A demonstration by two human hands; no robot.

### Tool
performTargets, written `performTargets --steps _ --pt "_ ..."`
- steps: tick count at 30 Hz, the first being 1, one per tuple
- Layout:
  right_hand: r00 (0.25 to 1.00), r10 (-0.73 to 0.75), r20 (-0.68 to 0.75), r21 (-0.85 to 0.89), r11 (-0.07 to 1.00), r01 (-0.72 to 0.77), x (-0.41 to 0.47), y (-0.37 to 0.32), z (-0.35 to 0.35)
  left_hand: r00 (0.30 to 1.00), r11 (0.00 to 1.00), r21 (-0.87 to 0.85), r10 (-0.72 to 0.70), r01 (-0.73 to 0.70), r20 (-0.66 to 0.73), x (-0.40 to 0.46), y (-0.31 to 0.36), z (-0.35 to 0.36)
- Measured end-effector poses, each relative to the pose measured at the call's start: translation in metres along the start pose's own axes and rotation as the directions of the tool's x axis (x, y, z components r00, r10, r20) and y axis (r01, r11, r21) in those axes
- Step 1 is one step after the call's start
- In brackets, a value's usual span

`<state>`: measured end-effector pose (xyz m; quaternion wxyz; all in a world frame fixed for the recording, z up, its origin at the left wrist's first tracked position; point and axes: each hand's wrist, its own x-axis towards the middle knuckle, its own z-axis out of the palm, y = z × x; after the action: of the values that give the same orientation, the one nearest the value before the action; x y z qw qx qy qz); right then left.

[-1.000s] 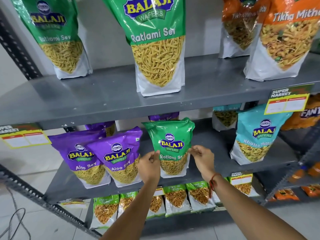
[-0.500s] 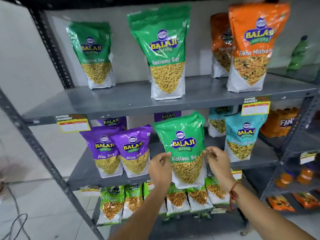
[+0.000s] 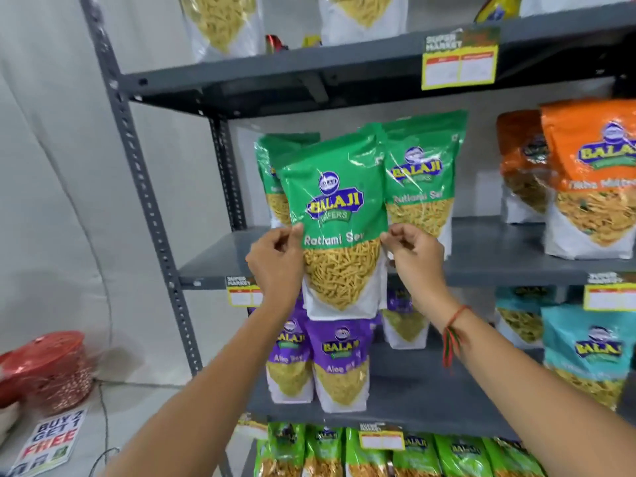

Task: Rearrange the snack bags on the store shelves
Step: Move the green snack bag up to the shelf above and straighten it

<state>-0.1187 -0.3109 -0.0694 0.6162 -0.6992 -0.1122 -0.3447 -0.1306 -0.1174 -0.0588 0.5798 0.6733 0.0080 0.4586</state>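
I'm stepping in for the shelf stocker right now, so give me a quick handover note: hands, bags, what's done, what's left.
Left hand and right hand each pinch a side edge of the green Ratlami Sev bag, held in the air in front of the shelf.
Two matching green bags already stand on that shelf behind it; orange bags stand to the right, purple bags one level down.
Done: bag picked up and raised to its matching row.
Left: set it upright beside the green bags, then let go.

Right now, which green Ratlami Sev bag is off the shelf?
The front green Ratlami Sev bag, pinched at its sides by the left hand and right hand; the two green bags behind it stand on the shelf.
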Motion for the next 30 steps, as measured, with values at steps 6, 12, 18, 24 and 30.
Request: performTargets --steps 6,12,18,24,30 --pt "1.000 -0.014 0.020 0.098 0.995 0.012 0.063 0.000 0.067 0.998 0.997 0.057 0.044 -0.042 -0.035 0.083 -0.002 0.003" --pt "0.994 0.044 0.099 0.079 0.996 -0.052 0.089 0.021 0.113 0.998 0.988 0.152 0.028 -0.020 -0.051 0.123 -0.032 0.006" --pt "0.989 0.078 0.123 0.060 0.994 -0.086 0.089 0.035 0.129 0.999 0.990 0.142 -0.019 0.025 -0.043 0.132 -0.054 0.004" --pt "0.992 0.050 0.117 0.120 0.991 -0.064 0.081 0.038 0.125 0.973 0.998 0.061 -0.030 0.016 0.231 0.143 -0.073 -0.007" --pt "0.852 0.179 0.492 0.095 0.962 -0.257 0.065 0.049 0.111 0.688 0.925 0.377 -0.298 0.039 0.662 0.138 -0.103 -0.028"
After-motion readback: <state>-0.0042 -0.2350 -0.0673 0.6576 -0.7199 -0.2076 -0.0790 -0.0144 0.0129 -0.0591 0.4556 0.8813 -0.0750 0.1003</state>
